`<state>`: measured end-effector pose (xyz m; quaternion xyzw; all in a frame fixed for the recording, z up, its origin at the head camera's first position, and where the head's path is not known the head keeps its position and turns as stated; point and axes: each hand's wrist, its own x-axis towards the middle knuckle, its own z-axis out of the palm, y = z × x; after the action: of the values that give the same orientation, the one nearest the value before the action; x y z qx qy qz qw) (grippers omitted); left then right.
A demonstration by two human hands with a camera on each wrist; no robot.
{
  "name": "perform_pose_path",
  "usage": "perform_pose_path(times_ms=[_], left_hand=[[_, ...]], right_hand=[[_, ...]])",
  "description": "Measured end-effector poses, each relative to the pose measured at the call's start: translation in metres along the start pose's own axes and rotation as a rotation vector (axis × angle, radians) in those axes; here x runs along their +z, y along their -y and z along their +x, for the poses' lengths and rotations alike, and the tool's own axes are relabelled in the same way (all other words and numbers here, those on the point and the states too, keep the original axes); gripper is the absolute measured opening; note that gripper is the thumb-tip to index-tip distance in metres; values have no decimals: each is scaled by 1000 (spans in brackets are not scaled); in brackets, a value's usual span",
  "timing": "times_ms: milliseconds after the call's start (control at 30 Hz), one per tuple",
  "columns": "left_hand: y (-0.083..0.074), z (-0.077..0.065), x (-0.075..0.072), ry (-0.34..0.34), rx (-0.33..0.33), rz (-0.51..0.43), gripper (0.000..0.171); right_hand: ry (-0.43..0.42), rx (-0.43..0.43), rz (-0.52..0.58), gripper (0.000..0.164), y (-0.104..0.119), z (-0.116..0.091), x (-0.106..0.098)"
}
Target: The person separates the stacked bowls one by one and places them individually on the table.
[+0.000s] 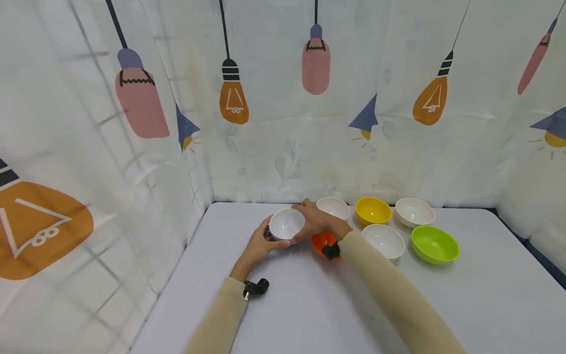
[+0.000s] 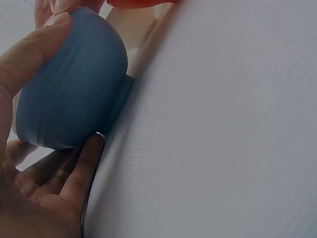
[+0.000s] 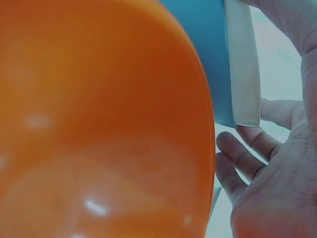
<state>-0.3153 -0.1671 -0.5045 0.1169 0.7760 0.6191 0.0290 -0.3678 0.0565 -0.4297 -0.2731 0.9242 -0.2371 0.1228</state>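
A white bowl [image 1: 286, 224] is between my two hands at the table's back left, its white inside facing up. The left wrist view shows a blue bowl [image 2: 74, 84] as the outer wall. In the right wrist view a white rim band [image 3: 244, 69] stands out past the blue, seemingly a white bowl nested in it. My left hand [image 1: 257, 247] grips the left side, thumb near the rim and fingers underneath. My right hand [image 1: 316, 220] holds the right side, thumb in front and fingers behind. An orange bowl [image 1: 324, 240] sits under my right wrist, partly hidden.
Right of my hands stand a white bowl [image 1: 333, 207], a yellow bowl [image 1: 373, 210], another white bowl [image 1: 414, 212], a nearer white bowl [image 1: 383, 241] and a green bowl [image 1: 435, 244]. A patterned cloth [image 1: 274, 147] hangs behind the white table [image 1: 318, 314].
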Motion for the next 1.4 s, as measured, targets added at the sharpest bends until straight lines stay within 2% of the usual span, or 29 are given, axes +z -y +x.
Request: perform_pose_path(times_ms=[267,567,900,1000,1233,1400], left_hand=[[0,0,-1,3,19,9,96],[-5,-1,-1,16,6,8,99],[-1,1,-1,6,1,5,100],[-5,0,-1,18,-17,-1,103],[-30,-12,-2,43,-29,0,103],[-33,-15,-2,36,-29,-2,102]], right_hand=[[-7,2,18,103,-1,0,0],[-10,-8,8,98,-1,1,1],[-37,-20,-17,106,1,1,1],[-47,-21,-17,110,0,1,1],[-55,-7,2,113,1,-1,1],[-78,-24,34,111,1,-3,-1]])
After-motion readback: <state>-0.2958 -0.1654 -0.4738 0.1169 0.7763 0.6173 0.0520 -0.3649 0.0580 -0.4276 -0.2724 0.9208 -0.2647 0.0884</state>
